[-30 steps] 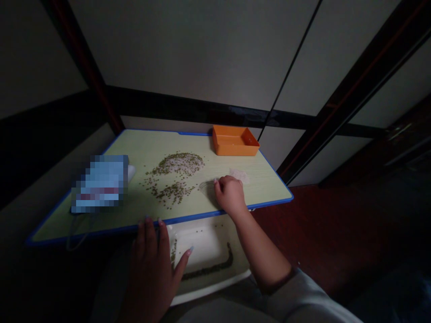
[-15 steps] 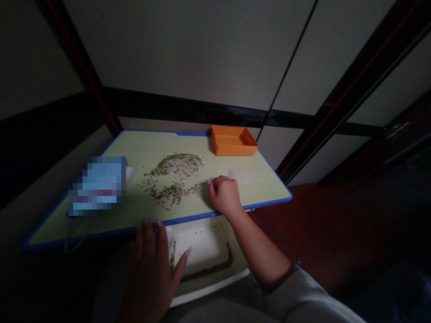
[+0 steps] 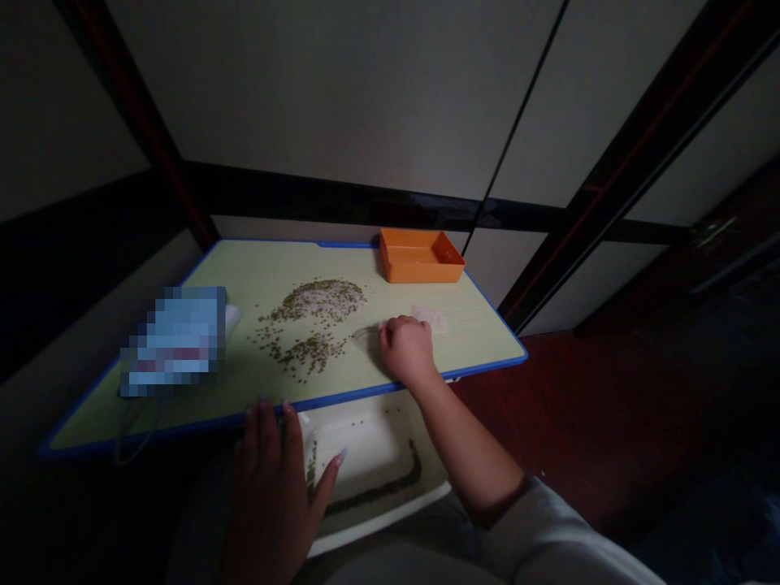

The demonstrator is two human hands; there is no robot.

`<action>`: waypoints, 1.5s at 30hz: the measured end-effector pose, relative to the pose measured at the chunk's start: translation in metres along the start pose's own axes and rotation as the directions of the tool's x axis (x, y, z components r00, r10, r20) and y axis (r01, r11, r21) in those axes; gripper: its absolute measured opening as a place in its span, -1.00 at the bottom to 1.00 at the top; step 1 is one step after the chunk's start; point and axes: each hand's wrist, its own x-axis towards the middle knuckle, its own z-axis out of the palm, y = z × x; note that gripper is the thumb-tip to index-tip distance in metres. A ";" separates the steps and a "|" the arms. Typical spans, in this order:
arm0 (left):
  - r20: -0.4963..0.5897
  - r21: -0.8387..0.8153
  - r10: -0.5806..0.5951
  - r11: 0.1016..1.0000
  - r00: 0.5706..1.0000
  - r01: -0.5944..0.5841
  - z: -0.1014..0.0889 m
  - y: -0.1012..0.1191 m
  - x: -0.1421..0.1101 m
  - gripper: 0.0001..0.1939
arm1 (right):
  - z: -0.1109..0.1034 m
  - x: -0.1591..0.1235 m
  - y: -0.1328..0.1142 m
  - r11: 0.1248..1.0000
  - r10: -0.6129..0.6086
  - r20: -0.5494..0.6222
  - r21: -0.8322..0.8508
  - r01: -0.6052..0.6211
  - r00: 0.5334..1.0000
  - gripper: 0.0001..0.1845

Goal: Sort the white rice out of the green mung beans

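Observation:
My right hand point(image 3: 407, 348) is closed over the small table point(image 3: 292, 260), its fingers pinching a thin, see-through piece point(image 3: 366, 337) whose kind I cannot make out. Left of that piece lies a loose scatter of mostly green beans point(image 3: 310, 351). Behind it is a larger pile of green beans mixed with pale grains point(image 3: 326, 299). A small patch of pale grains point(image 3: 430, 318) sits just beyond my right hand. My left hand point(image 3: 277, 479) is open, fingers spread, at the table's front edge beside a white tray point(image 3: 366, 447) with green beans along its inner edges.
An orange open box point(image 3: 423, 264) stands at the table's back right. On the left lies a blurred-out light blue item point(image 3: 174, 341) with a loop hanging over the front edge. Pale panels with dark trim rise behind the table. Dark red floor point(image 3: 566, 406) shows at right.
The camera view has shifted very slightly. My right hand and the see-through piece stay almost in place, and my left hand has not visibly moved.

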 end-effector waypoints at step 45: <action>-0.022 -0.021 0.044 0.999 0.999 -0.044 0.001 -0.005 0.001 -0.16 | 0.001 0.017 0.016 0.994 0.110 -0.161 0.021 -0.108 0.981 -0.65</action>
